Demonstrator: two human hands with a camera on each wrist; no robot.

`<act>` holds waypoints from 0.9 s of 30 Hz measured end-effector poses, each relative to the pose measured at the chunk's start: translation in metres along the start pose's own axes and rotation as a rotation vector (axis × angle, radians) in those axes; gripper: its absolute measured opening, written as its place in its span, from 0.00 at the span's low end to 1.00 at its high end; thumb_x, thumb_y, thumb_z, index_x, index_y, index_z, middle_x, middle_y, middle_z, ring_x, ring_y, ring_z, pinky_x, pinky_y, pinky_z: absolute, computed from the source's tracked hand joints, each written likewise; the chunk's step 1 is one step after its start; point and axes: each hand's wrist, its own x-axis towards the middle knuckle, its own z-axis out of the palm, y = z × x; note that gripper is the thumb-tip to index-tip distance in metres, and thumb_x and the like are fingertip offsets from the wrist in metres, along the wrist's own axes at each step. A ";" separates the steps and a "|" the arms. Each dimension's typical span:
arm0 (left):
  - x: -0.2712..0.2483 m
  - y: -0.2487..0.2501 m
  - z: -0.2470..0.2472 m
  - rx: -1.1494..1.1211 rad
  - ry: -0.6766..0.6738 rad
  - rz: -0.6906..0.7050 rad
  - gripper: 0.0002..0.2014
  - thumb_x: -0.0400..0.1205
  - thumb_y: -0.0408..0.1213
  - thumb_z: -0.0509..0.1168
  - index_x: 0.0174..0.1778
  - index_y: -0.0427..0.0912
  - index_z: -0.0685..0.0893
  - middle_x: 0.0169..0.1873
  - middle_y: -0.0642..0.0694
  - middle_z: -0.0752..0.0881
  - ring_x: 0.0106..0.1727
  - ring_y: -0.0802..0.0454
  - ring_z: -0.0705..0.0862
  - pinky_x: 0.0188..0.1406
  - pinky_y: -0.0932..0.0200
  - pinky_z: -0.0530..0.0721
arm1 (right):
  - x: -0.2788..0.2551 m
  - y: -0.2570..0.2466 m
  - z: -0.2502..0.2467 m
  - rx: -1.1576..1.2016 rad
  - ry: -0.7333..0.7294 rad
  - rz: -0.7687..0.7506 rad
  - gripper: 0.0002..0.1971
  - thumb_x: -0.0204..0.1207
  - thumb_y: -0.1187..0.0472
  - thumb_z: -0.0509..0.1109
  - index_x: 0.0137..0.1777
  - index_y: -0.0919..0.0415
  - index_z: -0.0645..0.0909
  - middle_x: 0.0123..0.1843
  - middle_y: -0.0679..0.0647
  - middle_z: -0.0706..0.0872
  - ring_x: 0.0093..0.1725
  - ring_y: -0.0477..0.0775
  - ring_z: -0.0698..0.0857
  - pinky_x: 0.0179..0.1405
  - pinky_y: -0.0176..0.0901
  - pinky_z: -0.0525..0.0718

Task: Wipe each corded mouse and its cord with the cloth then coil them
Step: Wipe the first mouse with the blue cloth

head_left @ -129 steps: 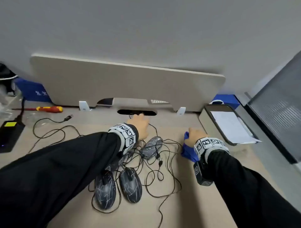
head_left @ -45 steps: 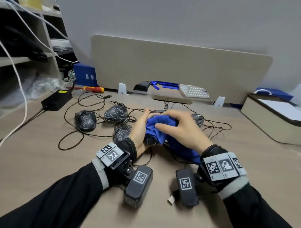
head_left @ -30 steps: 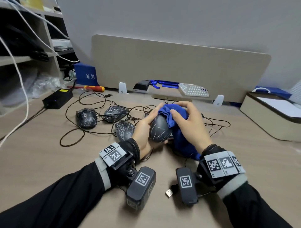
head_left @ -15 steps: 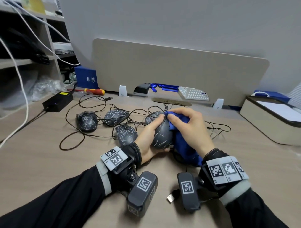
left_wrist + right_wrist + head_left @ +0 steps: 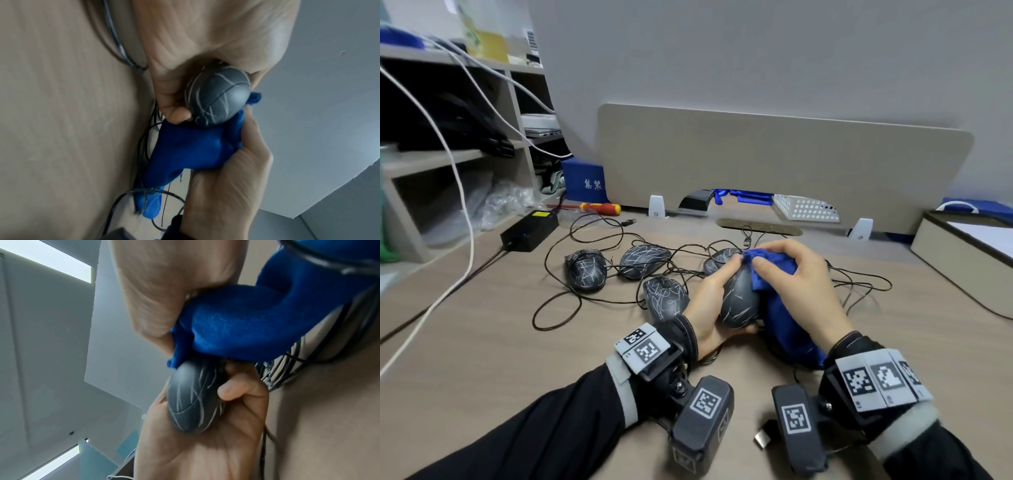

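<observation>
Mice and tangled cords [image 5: 859, 284] are lying across the desk [image 5: 482, 342]; your left hand [image 5: 709, 308] is gripping one raised mouse [image 5: 739, 301] while your right hand [image 5: 801, 284] is pinching the blue cloth [image 5: 784, 325] against its front, wiping. Next you're probably needing its cord freed. Right, a box [image 5: 945, 246] is holding paper

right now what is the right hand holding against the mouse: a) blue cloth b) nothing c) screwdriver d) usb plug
a: the right hand pinches the blue cloth against the front of the mouse, which the left hand grips.
</observation>
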 end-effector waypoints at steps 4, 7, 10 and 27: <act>0.002 -0.001 -0.002 -0.045 0.021 0.018 0.19 0.85 0.57 0.60 0.55 0.46 0.88 0.41 0.43 0.89 0.35 0.48 0.86 0.31 0.59 0.81 | -0.002 -0.007 0.000 -0.011 -0.092 -0.049 0.07 0.75 0.68 0.77 0.45 0.55 0.88 0.42 0.45 0.91 0.46 0.42 0.87 0.49 0.33 0.83; 0.001 -0.001 -0.001 -0.095 0.034 -0.006 0.20 0.85 0.56 0.59 0.54 0.44 0.89 0.45 0.40 0.89 0.43 0.44 0.87 0.42 0.52 0.80 | -0.006 -0.013 0.006 0.014 -0.158 -0.084 0.07 0.72 0.69 0.79 0.44 0.56 0.90 0.41 0.48 0.92 0.46 0.44 0.89 0.46 0.32 0.83; 0.001 -0.002 0.002 -0.041 -0.003 -0.026 0.17 0.85 0.56 0.59 0.48 0.50 0.89 0.38 0.45 0.88 0.36 0.48 0.84 0.35 0.56 0.75 | -0.003 -0.007 0.004 0.024 -0.018 -0.050 0.07 0.74 0.67 0.78 0.44 0.53 0.90 0.42 0.44 0.92 0.47 0.43 0.89 0.47 0.31 0.82; -0.002 0.006 -0.010 -0.294 -0.024 -0.013 0.28 0.82 0.58 0.65 0.58 0.32 0.86 0.53 0.34 0.87 0.50 0.39 0.89 0.55 0.47 0.86 | -0.009 -0.016 0.003 -0.001 -0.232 -0.030 0.07 0.71 0.71 0.80 0.39 0.61 0.86 0.38 0.52 0.90 0.38 0.43 0.86 0.40 0.31 0.81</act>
